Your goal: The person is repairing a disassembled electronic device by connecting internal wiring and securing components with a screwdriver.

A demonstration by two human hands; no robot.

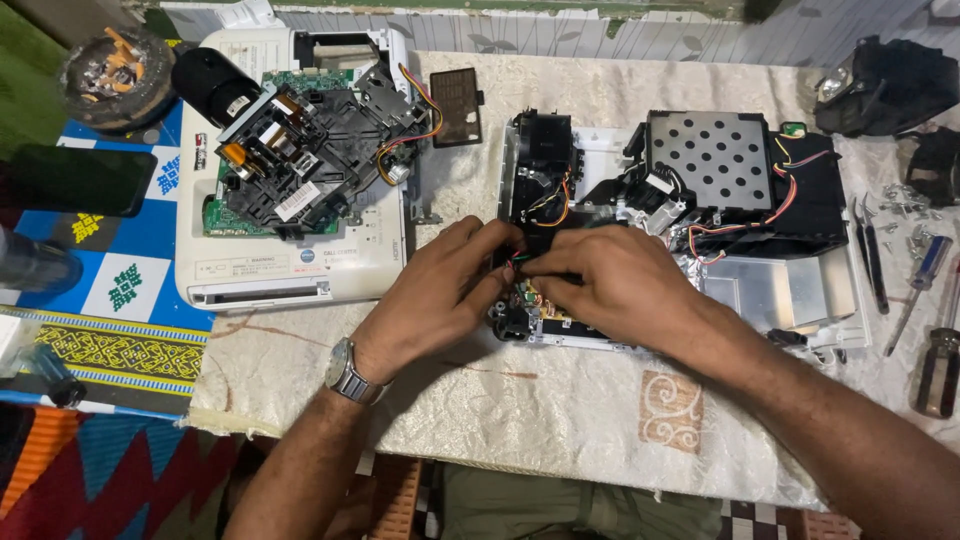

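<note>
Both hands meet at the near left corner of the opened projector [700, 210] on the cloth-covered table [540, 410]. The left hand [440, 290] and right hand [610, 285] pinch thin coloured wires [520, 262] between their fingertips. A second opened projector [290, 170] lies to the left, screwdrivers [925, 280] at the right edge.

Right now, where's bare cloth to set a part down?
Free: cream tablecloth along the near edge, in front of both hands; a narrow strip between the white opened projector and the dismantled black-and-white chassis. Crowded: right edge, with screwdrivers and loose screws. Left hand and right hand pinch wires.
</note>
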